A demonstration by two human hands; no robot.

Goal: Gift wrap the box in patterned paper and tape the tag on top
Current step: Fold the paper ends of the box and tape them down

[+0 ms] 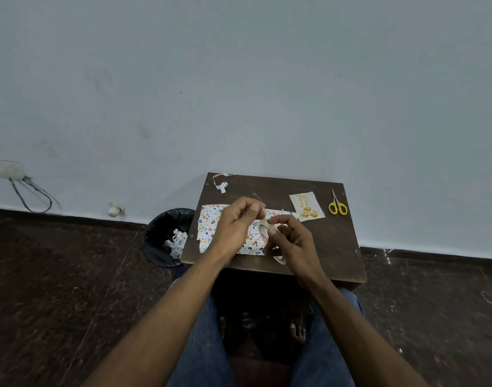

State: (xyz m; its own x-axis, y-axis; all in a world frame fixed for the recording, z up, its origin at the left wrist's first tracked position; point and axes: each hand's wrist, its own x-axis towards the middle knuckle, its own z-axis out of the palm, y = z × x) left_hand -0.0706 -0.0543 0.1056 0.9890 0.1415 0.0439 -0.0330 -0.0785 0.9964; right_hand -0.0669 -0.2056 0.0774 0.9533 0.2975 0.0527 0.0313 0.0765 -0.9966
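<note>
A tape roll (268, 238) is held in the right hand (292, 241), its free end pinched by the left hand (239, 222). The strip should be drawn taut and short. Beneath lies the patterned paper (211, 222); the tag (306, 206) waits far right beside yellow scissors (337, 205).

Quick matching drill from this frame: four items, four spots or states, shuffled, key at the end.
Items:
1. scissors
2. tag
3. tape roll
4. bin

Spots or states:
A. on the floor, left of the table
B. held between both hands
C. far right corner of the table
D. flat on the table, just left of the scissors

Pairs: 1-C, 2-D, 3-B, 4-A
</note>
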